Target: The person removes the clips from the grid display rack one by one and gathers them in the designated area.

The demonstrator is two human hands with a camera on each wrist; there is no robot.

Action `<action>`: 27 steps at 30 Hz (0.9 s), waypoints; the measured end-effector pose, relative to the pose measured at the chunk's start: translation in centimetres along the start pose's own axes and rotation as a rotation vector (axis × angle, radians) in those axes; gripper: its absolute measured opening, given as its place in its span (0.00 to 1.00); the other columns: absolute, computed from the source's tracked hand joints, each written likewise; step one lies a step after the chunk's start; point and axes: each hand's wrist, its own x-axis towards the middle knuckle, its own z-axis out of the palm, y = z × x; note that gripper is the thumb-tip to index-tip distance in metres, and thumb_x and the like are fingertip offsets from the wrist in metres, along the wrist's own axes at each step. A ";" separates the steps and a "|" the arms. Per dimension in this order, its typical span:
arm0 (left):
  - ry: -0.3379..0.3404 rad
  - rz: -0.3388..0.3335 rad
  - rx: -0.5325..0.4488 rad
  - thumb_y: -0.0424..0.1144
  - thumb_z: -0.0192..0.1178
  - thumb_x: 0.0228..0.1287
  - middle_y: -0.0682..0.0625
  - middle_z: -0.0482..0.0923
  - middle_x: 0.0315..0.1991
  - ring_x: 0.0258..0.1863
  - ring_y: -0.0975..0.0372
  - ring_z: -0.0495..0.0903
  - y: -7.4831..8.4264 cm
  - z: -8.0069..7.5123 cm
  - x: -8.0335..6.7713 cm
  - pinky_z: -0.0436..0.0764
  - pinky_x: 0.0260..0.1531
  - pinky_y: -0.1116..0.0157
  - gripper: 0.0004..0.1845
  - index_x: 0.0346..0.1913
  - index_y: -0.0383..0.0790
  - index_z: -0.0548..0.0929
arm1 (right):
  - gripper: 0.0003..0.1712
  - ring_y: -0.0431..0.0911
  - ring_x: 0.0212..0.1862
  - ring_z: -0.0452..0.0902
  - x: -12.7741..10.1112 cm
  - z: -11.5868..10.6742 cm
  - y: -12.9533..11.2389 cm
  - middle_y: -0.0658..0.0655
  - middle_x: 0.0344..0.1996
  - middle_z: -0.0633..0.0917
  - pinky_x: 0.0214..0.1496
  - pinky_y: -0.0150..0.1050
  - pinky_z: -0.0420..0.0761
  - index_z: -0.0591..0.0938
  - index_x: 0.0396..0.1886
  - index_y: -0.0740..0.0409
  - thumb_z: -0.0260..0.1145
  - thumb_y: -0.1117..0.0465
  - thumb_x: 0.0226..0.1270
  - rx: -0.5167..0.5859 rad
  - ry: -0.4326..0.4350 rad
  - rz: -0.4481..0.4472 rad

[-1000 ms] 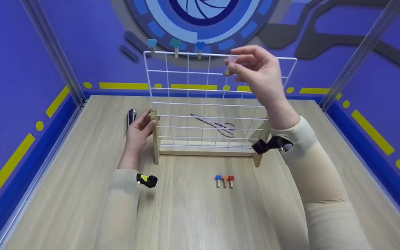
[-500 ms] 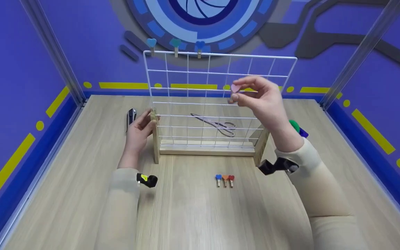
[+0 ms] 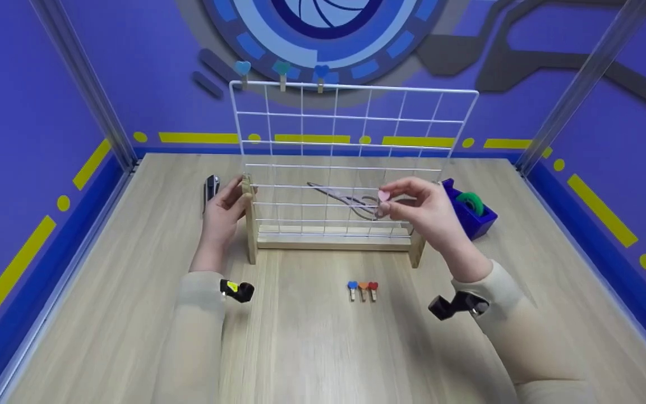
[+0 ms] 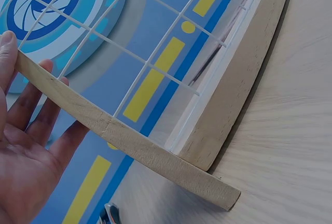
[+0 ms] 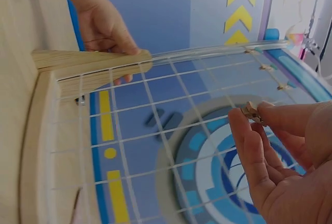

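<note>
We see our right hand (image 3: 421, 210) pinching a small wooden clothespin topped with a pink heart (image 3: 383, 196) between thumb and forefinger, held in the air just in front of the lower rows of the white wire grid panel (image 3: 351, 146). The clip stands roughly upright, heart end up and wooden legs down, so its long axis runs vertically, crossing the grid's horizontal wires. It sits at the fingertips, to the left of the palm, while the forearm reaches in from the lower right with the wrist raised above the bench (image 3: 300, 336). In the right wrist view the fingertips (image 5: 244, 117) close on the clip's wooden end, the other fingers loosely curled beneath.

Our left hand (image 3: 223, 210) rests against the light wooden upright post (image 3: 250, 219) at the left end of the grid's wooden base; the left wrist view shows the fingers (image 4: 31, 105) fairly straight behind the post with the thumb at its top, bracing rather than clamping. The right hand is plainly the nearer one to the clip.

Below the held clip, three more heart clothespins, blue, orange and red (image 3: 363, 290), lie side by side on the bench in front of the base. Three bluish heart clips (image 3: 282, 72) sit on the grid's top wire, toward its left. Behind the grid lie grey scissors (image 3: 351, 201); a blue tape dispenser with a green roll (image 3: 469, 207) stands at the right.
</note>
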 end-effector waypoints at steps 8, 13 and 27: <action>0.006 -0.010 0.007 0.35 0.59 0.75 0.36 0.77 0.67 0.52 0.75 0.82 0.1 0.0 -0.1 0.84 0.54 0.75 0.30 0.77 0.41 0.69 | 0.18 0.42 0.37 0.89 -2.3 -0.3 4.0 0.52 0.39 0.88 0.43 0.34 0.89 0.84 0.53 0.67 0.74 0.65 0.65 -0.023 -0.007 0.090; 0.005 -0.025 0.030 0.36 0.59 0.75 0.38 0.77 0.68 0.55 0.72 0.81 0.2 -0.1 -0.1 0.84 0.58 0.70 0.29 0.77 0.43 0.68 | 0.19 0.41 0.37 0.88 -3.7 -0.2 7.0 0.51 0.39 0.87 0.40 0.33 0.88 0.83 0.54 0.67 0.74 0.66 0.65 -0.012 -0.010 0.191; 0.000 -0.017 -0.011 0.35 0.59 0.75 0.36 0.75 0.70 0.52 0.75 0.82 0.3 0.0 -0.1 0.84 0.57 0.72 0.31 0.77 0.41 0.67 | 0.15 0.44 0.41 0.82 -6.9 1.5 12.4 0.56 0.41 0.87 0.40 0.36 0.88 0.85 0.49 0.66 0.73 0.70 0.63 -0.053 -0.047 0.390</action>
